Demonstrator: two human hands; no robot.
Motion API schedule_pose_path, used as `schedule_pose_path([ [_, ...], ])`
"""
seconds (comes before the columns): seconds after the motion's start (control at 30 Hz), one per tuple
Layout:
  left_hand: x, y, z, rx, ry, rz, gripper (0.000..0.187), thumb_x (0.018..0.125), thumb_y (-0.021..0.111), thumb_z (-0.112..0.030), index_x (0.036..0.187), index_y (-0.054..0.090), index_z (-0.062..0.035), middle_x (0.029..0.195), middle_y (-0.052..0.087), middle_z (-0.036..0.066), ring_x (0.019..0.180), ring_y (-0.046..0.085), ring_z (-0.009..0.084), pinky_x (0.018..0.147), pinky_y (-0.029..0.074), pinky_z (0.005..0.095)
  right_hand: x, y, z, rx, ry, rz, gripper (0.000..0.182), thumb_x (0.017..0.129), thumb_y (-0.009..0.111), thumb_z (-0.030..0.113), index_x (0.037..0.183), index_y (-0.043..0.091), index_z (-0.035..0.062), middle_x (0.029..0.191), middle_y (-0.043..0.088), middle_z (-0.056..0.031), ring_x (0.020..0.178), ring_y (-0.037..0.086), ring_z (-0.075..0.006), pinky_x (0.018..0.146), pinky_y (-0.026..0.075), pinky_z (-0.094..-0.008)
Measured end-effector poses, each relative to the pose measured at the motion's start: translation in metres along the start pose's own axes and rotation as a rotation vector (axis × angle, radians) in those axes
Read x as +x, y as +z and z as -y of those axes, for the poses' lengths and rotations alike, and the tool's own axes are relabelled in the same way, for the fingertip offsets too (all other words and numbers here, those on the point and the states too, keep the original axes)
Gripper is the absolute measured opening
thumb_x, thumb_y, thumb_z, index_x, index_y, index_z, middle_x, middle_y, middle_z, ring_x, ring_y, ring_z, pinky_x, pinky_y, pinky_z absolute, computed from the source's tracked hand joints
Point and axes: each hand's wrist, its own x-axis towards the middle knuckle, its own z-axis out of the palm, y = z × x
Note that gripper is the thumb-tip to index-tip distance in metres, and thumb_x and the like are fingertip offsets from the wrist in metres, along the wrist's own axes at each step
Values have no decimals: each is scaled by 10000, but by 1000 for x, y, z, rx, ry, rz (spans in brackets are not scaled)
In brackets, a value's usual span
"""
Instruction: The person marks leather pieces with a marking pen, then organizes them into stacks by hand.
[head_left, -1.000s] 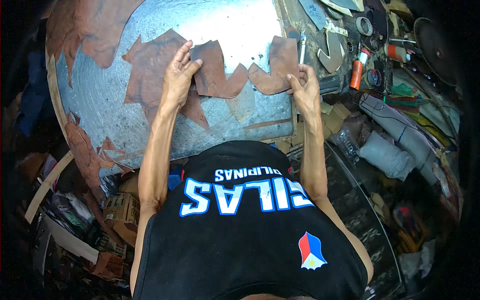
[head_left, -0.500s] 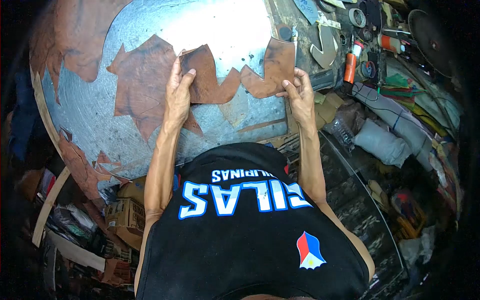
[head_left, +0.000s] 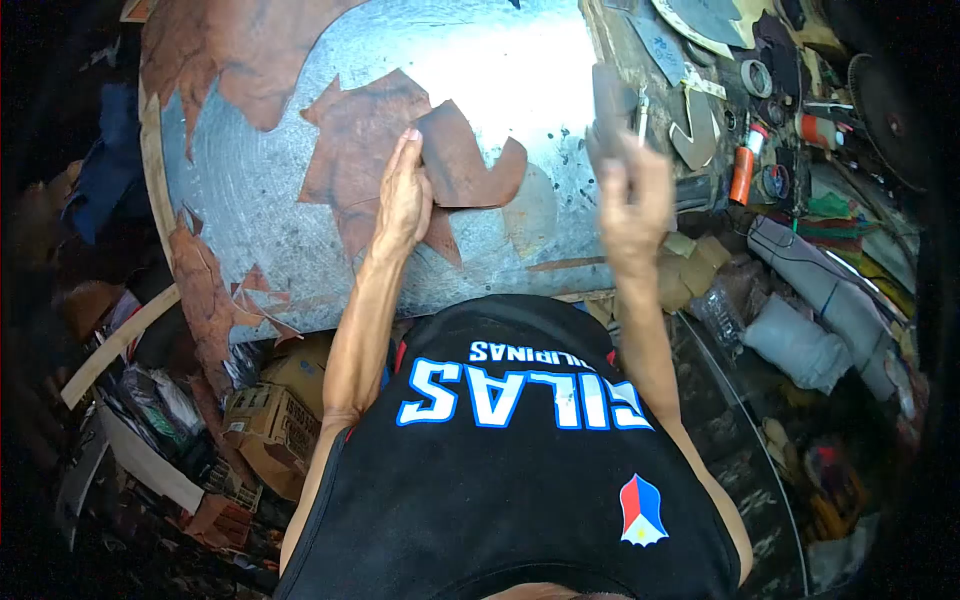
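My left hand (head_left: 405, 198) grips a brown cut leather piece (head_left: 468, 165) by its left edge, thumb uppermost. The piece has a curved notch and a hooked right end. To the right, my right hand (head_left: 636, 205) is smeared by motion. It grips a second leather piece (head_left: 607, 105), turned nearly edge-on and blurred. Beneath and left of my left hand, a larger irregular brown leather scrap (head_left: 350, 150) lies on the metal-topped table (head_left: 250, 220).
A big leather hide (head_left: 255, 50) covers the table's far left. Leather offcuts (head_left: 205, 280) hang over the near left edge. On the right are a grey template (head_left: 692, 130), a tape roll (head_left: 757, 77) and an orange bottle (head_left: 741, 176). A cardboard box (head_left: 270, 425) stands lower left.
The two leather pieces, earlier held side by side, are now apart. My right hand has turned its piece up and nearly edge-on. The view has shifted, so the table appears further right.
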Motion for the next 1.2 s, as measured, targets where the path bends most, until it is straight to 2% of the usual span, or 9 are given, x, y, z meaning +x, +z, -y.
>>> schedule_pose_path([
  [0.2, -1, 2, 14, 98, 100, 27, 342, 961, 529, -120, 1274, 456, -1, 1193, 585, 138, 1096, 587, 200, 949, 497, 342, -44, 77, 66, 37, -308, 524, 436, 801, 708, 185, 1181, 566, 24, 1052, 572, -146, 890, 575, -281, 774, 452, -424],
  [0.33, -12, 7, 7, -121, 197, 54, 335, 928, 510, -52, 1258, 464, -20, 1216, 573, 121, 1119, 570, 202, 981, 477, 358, -29, 47, 54, 52, -272, 178, 495, 786, 729, 218, 1200, 550, 15, 1089, 552, -182, 945, 561, -305, 820, 443, -435],
  [0.43, -3, 17, 13, -410, 210, 146, 365, 903, 516, -42, 1263, 457, -27, 1257, 544, 119, 1176, 528, 214, 1024, 436, 381, -22, 36, 44, 837, 501, 152, 485, 872, 628, 116, 1299, 461, -44, 1255, 523, -167, 1152, 521, -279, 996, 406, -395],
  [0.5, 4, 29, 18, -429, 193, 165, 433, 889, 525, -52, 1308, 418, -20, 1293, 512, 120, 1209, 494, 227, 1061, 388, 388, -10, 41, 32, 1002, 420, 136, 472, 891, 555, 74, 1320, 421, -69, 1286, 510, -159, 1166, 518, -251, 1016, 399, -356],
  [0.6, 4, 40, -2, 175, 480, 0, 615, 876, 576, -88, 1416, 293, -5, 1340, 472, 137, 1281, 426, 253, 1088, 323, 377, 7, 32, 18, 712, 268, 84, 414, 886, 530, 35, 1282, 453, -59, 1208, 565, -179, 1119, 558, -237, 976, 429, -322],
  [0.63, 11, 39, -7, 720, 913, -194, 663, 841, 619, -111, 1419, 311, -7, 1384, 431, 194, 1351, 357, 308, 1112, 275, 429, 13, 24, 20, 613, 197, 86, 363, 885, 509, 5, 1246, 488, -21, 1167, 581, -191, 1090, 581, -269, 950, 445, -348],
  [0.7, 11, 40, -23, 1279, 1283, 80, 700, 785, 660, -128, 1408, 360, -18, 1426, 377, 234, 1388, 298, 370, 1133, 217, 502, 22, 7, 22, 349, -62, 77, 343, 865, 498, -25, 1207, 508, 4, 1127, 578, -202, 1056, 591, -328, 917, 460, -387],
  [0.83, 39, 50, -3, 1725, 1096, 352, 576, 700, 730, -159, 1218, 516, -23, 1261, 524, 173, 1293, 412, 382, 1115, 230, 565, 17, 20, 0, 331, -128, 181, 408, 822, 490, -51, 1227, 500, 1, 1185, 545, -204, 1118, 540, -387, 948, 440, -415],
  [1.2, 46, 67, 27, 1793, 1147, 246, 306, 669, 716, -193, 840, 604, 35, 959, 549, 201, 945, 513, 334, 841, 392, 447, -2, 80, -8, 848, 358, -40, 656, 855, 426, 42, 1466, 208, -52, 1428, 389, -193, 1273, 419, -232, 1082, 314, -337],
])
